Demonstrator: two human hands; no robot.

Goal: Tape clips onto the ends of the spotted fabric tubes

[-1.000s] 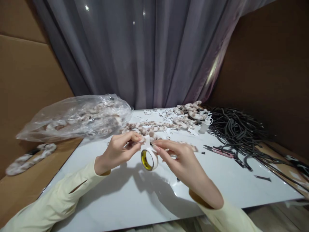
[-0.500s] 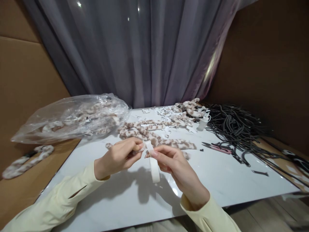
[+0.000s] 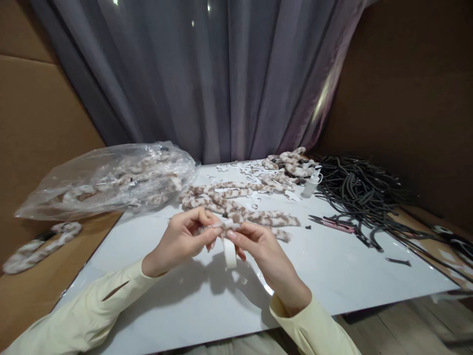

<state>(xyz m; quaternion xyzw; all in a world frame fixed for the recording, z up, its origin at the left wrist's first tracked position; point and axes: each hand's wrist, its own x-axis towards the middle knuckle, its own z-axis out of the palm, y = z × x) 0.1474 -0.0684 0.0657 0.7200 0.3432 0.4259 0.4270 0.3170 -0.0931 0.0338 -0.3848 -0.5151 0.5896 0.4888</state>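
My left hand (image 3: 185, 235) is closed, thumb and fingers pinching the end of a fluffy brown-and-white cord (image 3: 202, 229). Close against it, my right hand (image 3: 263, 242) pinches a white strip (image 3: 230, 254) where it meets the cord. The strip looks like tape or ribbon; its lower end hangs in a loop below my fingertips. Both hands are raised over the white tabletop (image 3: 177, 305). Just beyond them lie several more fluffy spotted tubes (image 3: 273, 217). My fingers hide part of the joint between strip and cord.
A clear plastic bag (image 3: 111, 177) of fluffy pieces is at the left, near a fluffy loop (image 3: 42, 248) on cardboard. To the right are pink-handled thread snips (image 3: 334, 225), a small squeeze bottle (image 3: 310, 186) and a heap of black cords (image 3: 360, 190). Small metal rings (image 3: 251, 170) lie at the back.
My hands have come together, and the white strip now passes across the cord's end. The hanging part of the strip has shifted slightly left and up.
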